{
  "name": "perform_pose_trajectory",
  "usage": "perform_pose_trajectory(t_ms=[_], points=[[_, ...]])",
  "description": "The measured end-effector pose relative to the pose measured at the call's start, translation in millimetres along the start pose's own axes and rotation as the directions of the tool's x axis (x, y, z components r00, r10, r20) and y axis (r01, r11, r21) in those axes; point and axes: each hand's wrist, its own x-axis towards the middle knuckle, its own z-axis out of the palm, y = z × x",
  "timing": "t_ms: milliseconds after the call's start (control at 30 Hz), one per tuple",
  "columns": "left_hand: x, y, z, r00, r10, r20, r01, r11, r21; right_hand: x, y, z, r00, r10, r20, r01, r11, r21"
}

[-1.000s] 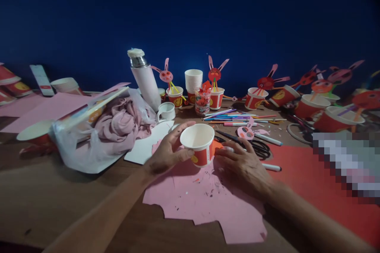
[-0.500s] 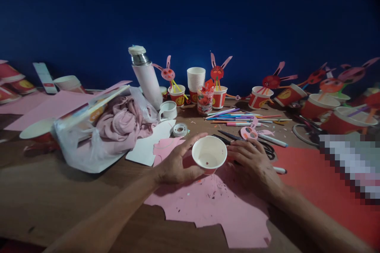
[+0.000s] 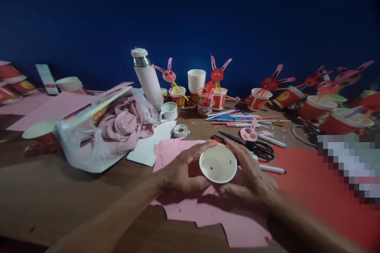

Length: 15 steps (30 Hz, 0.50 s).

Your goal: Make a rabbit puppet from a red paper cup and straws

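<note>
Left grip and right grip both close around the paper cup, fingers curled on its rim and wall, one grip on each side. The cup sits between the two grips, raised above the pink paper sheet on the worktop, with its mouth tilted toward the camera so the white inside shows. Scissors and a marker lie just behind the right grip.

Change from half a second earlier: the right grip lay flat beside the cup; it now clasps it. The cup is tilted further, and its red wall is hidden.
</note>
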Motion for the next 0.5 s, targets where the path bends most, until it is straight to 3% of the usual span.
perform_pose_trajectory(t_ms=[167, 333, 500], points=[[-2, -8, -6.2, 0.998, 0.061, 0.026, -0.060, 0.998, -0.024, 2, 3, -1, 0.993, 0.077, -0.093, -0.066, 0.992, 0.111], [-1, -19, -22.7, 0.977, 0.168, -0.128, -0.123, 0.947, 0.298, 3, 7, -5, 0.955, 0.171, -0.241, -0.138, 0.979, 0.151], [1, -22, -23.1, 0.967, 0.198, -0.161, -0.111, 0.893, 0.436, 0, 9, 1, 0.978, 0.146, -0.146, -0.112, 0.970, 0.217]])
